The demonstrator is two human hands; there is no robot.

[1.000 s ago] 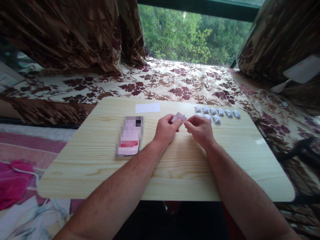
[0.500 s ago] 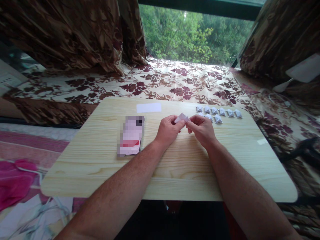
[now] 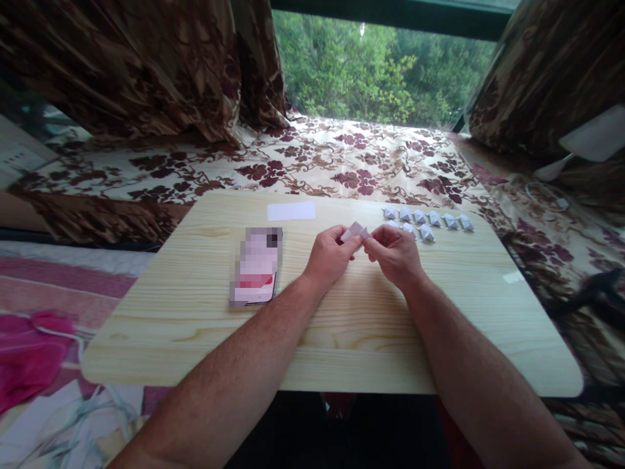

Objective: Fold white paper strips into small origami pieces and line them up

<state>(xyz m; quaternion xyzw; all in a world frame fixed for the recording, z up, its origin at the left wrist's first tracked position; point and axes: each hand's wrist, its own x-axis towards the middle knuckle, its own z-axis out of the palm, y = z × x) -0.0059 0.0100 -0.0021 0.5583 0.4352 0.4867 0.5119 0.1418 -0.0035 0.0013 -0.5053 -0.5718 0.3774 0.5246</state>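
Observation:
Between my hands is a small piece of folded white paper, held just above the table. My left hand pinches its left side between thumb and fingers. My right hand grips the right corner, fingertips close together. The lower part of the paper is hidden behind my thumbs. Several small folded paper shapes with raised points stand in two rows beyond my right hand, which partly covers the nearer row. A flat white paper strip lies near the far edge, left of my hands.
The pale wooden table has rounded corners. A phone, partly pixelated, lies left of my left forearm. Past the table is a ledge with a floral cloth below a window. A white lamp stands at the right.
Almost nothing differs. Both hands keep their pinch on the folded paper, and the view has shifted very slightly.

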